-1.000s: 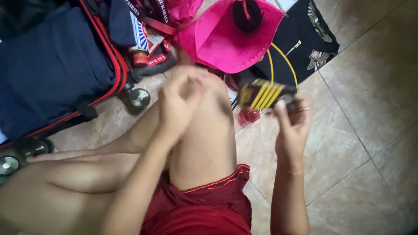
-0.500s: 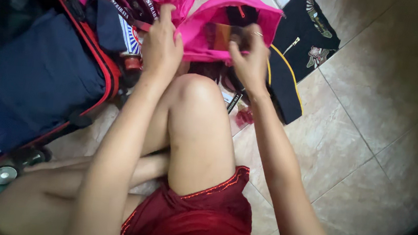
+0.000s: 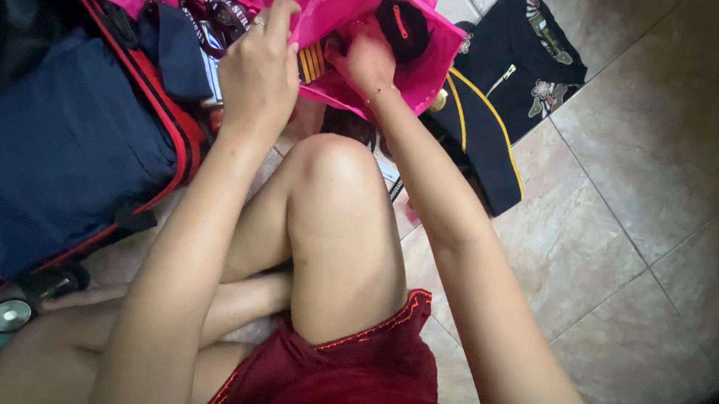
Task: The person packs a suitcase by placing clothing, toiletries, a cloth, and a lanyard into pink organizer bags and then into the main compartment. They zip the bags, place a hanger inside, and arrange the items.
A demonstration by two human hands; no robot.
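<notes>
On the tiled floor [image 3: 624, 271], just beside the open suitcase [image 3: 67, 156] and above my raised knee, I hold a pink fabric pouch [image 3: 424, 59] open and work inside it. My left hand [image 3: 259, 73] pinches the near rim of the pouch, fingers curled closed on the cloth, thumb side tucked under the edge. My right hand [image 3: 368, 59] is down inside the mouth, fingers bent and closed around something I cannot make out; yellow-striped items [image 3: 312, 62] show just beside it. A small black pouch with a red zip [image 3: 401, 23] sits at the far wall of the pink one. By my judgement the pouch is light, soft and floppy, collapsing unless its rim is held, so the rim is the place to grip it. Dark garments with yellow trim [image 3: 501, 111] lie on the floor touching the pouch's right edge.
</notes>
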